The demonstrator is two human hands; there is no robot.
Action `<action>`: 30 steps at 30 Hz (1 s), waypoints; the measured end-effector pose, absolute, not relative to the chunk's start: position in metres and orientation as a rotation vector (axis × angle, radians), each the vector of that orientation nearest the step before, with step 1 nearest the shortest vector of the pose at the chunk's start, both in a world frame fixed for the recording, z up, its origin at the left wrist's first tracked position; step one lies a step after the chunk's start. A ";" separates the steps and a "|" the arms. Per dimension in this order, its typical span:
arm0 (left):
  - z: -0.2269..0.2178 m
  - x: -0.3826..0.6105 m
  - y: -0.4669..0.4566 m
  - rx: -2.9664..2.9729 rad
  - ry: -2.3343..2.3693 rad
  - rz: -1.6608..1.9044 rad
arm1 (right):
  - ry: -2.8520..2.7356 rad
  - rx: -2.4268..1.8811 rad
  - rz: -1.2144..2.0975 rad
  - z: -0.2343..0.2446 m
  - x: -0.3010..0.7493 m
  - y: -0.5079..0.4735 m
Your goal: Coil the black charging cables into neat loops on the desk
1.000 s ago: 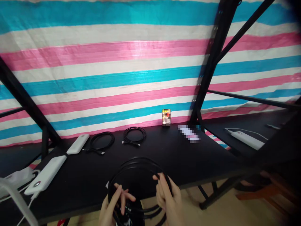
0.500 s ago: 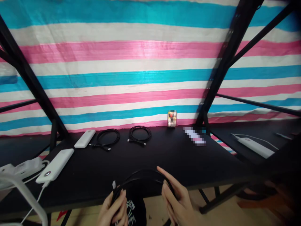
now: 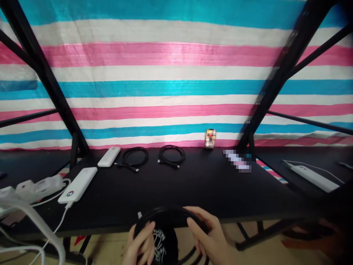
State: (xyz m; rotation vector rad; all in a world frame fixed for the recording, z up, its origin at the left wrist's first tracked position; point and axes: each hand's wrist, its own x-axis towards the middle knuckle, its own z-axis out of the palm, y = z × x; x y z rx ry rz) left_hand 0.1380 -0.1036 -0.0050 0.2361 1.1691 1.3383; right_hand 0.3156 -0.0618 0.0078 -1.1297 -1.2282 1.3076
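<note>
A black cable coiled into a loop [image 3: 165, 212] hangs at the near edge of the black table [image 3: 193, 187]. My left hand [image 3: 140, 246] is closed round the loop's left side, where a small white tag sticks up. My right hand [image 3: 211, 237] cups the loop's right side, its fingers curled over the cable. Both hands are low in the picture, just in front of the table edge.
Two more coiled black cables [image 3: 135, 157] [image 3: 172, 154] lie at the back of the table. Two white power banks [image 3: 109, 156] [image 3: 78, 180] are on the left, a white power strip [image 3: 38, 186] beyond them. A small printed box [image 3: 210, 138] stands against the striped tarpaulin. Black frame posts rise on both sides.
The view has swung to the left and the hands have sunk lower in the picture. The loop has been drawn smaller and closer to the table edge, and my left fingers have closed on it.
</note>
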 end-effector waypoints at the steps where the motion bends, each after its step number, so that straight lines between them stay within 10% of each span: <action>1: 0.000 0.137 -0.100 0.201 1.175 1.391 | -1.200 -1.124 1.338 0.008 0.309 -0.062; 18: -0.004 0.205 0.035 0.679 1.233 1.527 | -1.063 -1.170 1.631 -0.032 0.296 0.069; 30: -0.044 0.172 0.163 0.754 1.262 1.352 | -1.354 -1.447 1.015 -0.031 0.315 0.210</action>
